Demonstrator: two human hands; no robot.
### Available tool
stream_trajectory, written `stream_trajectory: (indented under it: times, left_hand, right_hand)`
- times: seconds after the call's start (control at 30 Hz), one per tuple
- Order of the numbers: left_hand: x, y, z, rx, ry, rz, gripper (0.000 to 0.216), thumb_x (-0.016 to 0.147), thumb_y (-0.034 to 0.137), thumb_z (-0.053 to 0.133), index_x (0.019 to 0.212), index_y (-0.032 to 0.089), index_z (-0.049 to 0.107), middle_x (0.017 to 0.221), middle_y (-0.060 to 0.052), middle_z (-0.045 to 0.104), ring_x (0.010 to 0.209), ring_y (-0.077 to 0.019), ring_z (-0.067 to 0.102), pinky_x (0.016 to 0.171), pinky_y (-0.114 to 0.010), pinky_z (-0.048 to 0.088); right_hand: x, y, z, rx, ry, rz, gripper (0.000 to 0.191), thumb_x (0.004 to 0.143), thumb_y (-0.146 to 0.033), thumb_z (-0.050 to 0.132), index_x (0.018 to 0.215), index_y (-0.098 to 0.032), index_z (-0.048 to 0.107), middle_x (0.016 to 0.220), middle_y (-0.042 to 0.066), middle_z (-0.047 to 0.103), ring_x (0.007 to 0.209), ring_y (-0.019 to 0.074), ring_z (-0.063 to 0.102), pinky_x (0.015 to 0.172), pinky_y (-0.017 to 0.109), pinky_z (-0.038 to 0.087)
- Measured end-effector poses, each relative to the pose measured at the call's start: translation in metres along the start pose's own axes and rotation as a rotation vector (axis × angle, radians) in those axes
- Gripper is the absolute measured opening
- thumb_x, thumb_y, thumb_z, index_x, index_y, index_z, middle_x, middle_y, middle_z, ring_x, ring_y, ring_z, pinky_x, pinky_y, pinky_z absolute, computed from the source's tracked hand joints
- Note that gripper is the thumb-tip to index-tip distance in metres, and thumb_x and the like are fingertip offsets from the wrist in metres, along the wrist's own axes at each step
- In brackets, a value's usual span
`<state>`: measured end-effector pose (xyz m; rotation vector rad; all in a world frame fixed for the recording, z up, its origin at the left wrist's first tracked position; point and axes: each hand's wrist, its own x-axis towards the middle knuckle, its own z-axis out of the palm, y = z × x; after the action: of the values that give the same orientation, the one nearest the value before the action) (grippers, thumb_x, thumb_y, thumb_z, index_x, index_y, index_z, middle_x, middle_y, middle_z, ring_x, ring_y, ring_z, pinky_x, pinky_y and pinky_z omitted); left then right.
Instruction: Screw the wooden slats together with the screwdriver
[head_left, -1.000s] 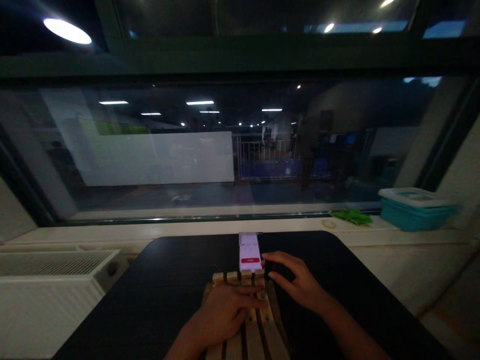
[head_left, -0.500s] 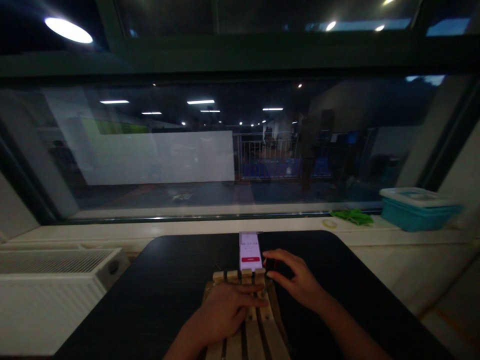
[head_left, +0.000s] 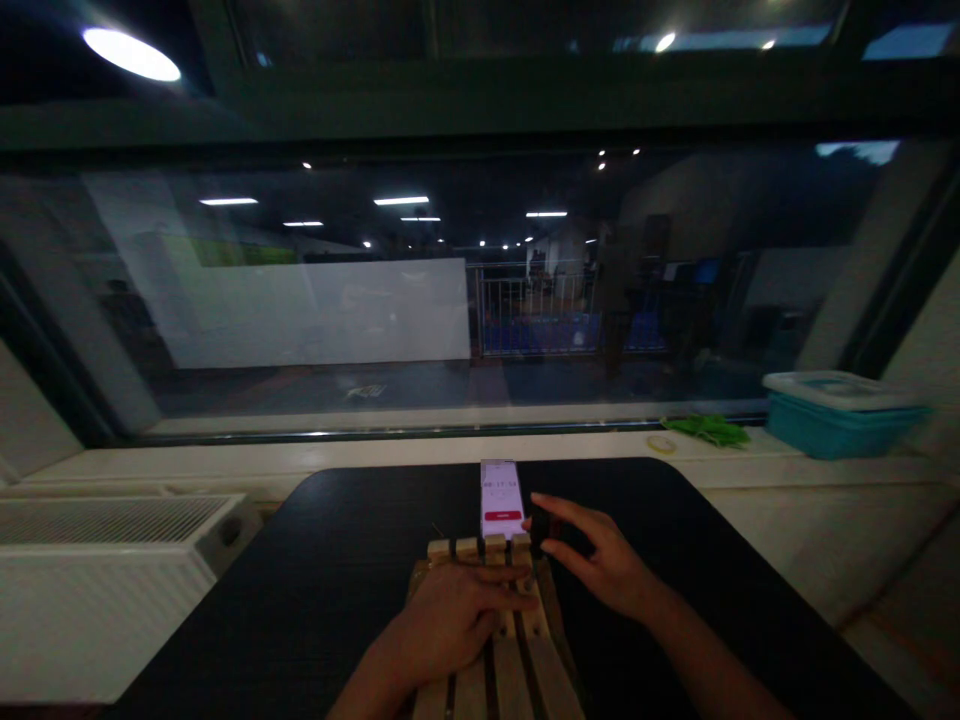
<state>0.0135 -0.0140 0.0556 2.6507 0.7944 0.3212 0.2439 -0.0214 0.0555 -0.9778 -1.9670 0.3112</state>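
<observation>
A wooden slatted rack [head_left: 517,670] lies on the dark table [head_left: 337,580] in front of me. My left hand [head_left: 450,620] rests flat on its slats, fingers stretched toward the far end. A lit phone [head_left: 502,498] lies just beyond the rack, showing a white screen with a red button. To the right of the phone, my right hand [head_left: 600,565] hovers with thumb and forefinger curled round a small dark thing that I cannot make out in the dim light.
A white radiator [head_left: 112,570] stands at the left. Along the windowsill behind the table are a teal lidded bin [head_left: 840,410], a green cloth [head_left: 709,430] and a small tape ring [head_left: 660,444]. A large dark window fills the background.
My right hand has lifted slightly and shifted a little toward the phone's side. My left hand stays on the rack. The view has tilted a little.
</observation>
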Motion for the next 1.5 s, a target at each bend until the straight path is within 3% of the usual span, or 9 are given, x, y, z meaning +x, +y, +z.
stream_trajectory:
  times: [0.33,0.73,0.9,1.03,1.3,1.5]
  left_hand:
    - [0.0004,-0.0010,0.0004,0.004,0.003,0.003,0.059,0.080,0.004,0.047,0.122,0.042,0.062,0.138,0.012,0.052,0.127,-0.0160,0.053,0.107,-0.038,0.042]
    - [-0.0008,-0.0012,-0.0003,0.008,0.007,-0.001,0.057,0.081,0.006,0.049,0.123,0.042,0.061,0.137,0.010,0.054,0.126,-0.0178,0.054,0.107,-0.038,0.043]
    - [-0.0009,-0.0011,0.0006,0.004,-0.007,-0.005,0.055,0.082,0.006,0.048,0.124,0.041,0.061,0.138,0.009,0.053,0.124,-0.0180,0.056,0.106,-0.038,0.043]
    - [-0.0006,-0.0018,0.0021,-0.007,-0.013,0.002,0.057,0.080,0.005,0.049,0.124,0.040,0.061,0.138,0.008,0.053,0.125,-0.0176,0.055,0.107,-0.037,0.042]
    - [-0.0004,-0.0027,0.0023,0.000,0.014,0.038,0.057,0.081,0.004,0.049,0.124,0.039,0.061,0.137,0.007,0.054,0.124,-0.0171,0.056,0.105,-0.037,0.044]
    - [0.0004,-0.0023,0.0018,0.033,0.007,0.018,0.052,0.083,0.006,0.049,0.123,0.039,0.062,0.137,0.009,0.054,0.125,-0.0179,0.055,0.106,-0.040,0.044]
  right_hand:
    - [0.0023,0.0019,-0.0002,0.006,0.063,0.012,0.033,0.082,-0.026,0.065,0.115,-0.026,0.065,0.097,0.005,0.077,0.083,0.0184,0.072,0.079,0.035,0.060]
    - [0.0041,-0.0004,0.0012,0.049,0.073,0.000,0.031,0.081,-0.026,0.066,0.111,-0.024,0.063,0.090,0.004,0.074,0.077,0.0170,0.070,0.072,0.032,0.060]
    - [0.0036,-0.0001,0.0026,0.035,0.079,0.013,0.031,0.082,-0.029,0.066,0.111,-0.023,0.064,0.093,0.006,0.075,0.084,0.0183,0.071,0.077,0.033,0.060]
    - [0.0048,-0.0004,0.0024,0.053,0.059,-0.069,0.031,0.085,-0.032,0.063,0.115,-0.026,0.065,0.098,0.006,0.075,0.087,0.0173,0.072,0.078,0.031,0.060]
    - [0.0060,-0.0050,-0.0053,0.043,0.015,-0.162,0.033,0.086,-0.023,0.060,0.119,-0.026,0.064,0.107,0.007,0.075,0.098,0.0180,0.072,0.086,0.032,0.060]
    - [0.0052,-0.0015,-0.0060,0.049,0.010,-0.112,0.029,0.086,-0.022,0.060,0.114,-0.026,0.066,0.107,0.005,0.076,0.098,0.0182,0.073,0.088,0.034,0.060]
